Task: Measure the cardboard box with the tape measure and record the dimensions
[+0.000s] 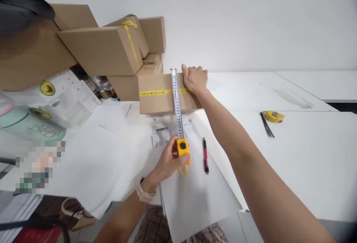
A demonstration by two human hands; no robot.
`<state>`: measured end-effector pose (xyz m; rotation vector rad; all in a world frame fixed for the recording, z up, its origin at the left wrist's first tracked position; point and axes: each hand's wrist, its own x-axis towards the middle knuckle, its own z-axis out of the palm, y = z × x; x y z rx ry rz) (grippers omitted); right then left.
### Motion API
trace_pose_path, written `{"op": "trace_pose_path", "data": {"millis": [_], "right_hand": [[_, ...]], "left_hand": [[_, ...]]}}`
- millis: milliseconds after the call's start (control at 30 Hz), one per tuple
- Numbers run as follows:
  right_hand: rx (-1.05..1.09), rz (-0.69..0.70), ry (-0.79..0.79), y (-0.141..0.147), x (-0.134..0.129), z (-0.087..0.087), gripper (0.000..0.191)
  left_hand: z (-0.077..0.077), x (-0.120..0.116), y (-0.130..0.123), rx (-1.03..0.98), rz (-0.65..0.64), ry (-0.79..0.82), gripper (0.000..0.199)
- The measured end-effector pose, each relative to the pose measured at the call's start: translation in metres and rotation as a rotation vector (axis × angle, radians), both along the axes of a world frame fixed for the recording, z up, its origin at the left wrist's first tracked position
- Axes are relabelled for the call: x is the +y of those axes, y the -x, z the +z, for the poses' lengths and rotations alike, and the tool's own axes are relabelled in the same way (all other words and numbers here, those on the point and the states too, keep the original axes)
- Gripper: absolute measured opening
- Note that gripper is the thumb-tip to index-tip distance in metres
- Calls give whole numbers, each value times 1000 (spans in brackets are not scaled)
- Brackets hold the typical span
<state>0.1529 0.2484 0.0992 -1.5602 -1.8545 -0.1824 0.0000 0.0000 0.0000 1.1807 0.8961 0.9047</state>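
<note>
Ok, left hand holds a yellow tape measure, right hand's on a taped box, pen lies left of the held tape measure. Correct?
One slip: in the head view, the pen lies right of the held tape measure, not left. The rest stands.

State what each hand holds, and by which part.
The left hand holds the extended tape measure by its yellow case. The right hand is at the right end of the cardboard box; whether it grips it cannot be told.

Light is bright, shadows soft (right corners blurred dark).
</note>
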Motion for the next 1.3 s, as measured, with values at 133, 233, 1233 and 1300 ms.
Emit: {"op": "trace_pose_path", "data": {"millis": [133, 233, 1233, 1300], "right_hand": [[-37, -20, -42, 1, -4, -5, 77], [-70, -41, -49, 2, -27, -5, 72], [686, 396, -122, -29, -232, -24, 44], [613, 445, -17, -20, -248, -55, 43]], "left_hand": [[-2, -30, 15, 95, 83, -41, 55], [-9, -54, 28, 201, 101, -66, 60], [-24, -88, 29, 543, -49, -257, 98], [-29, -89, 28, 475, -14, -259, 105]]}}
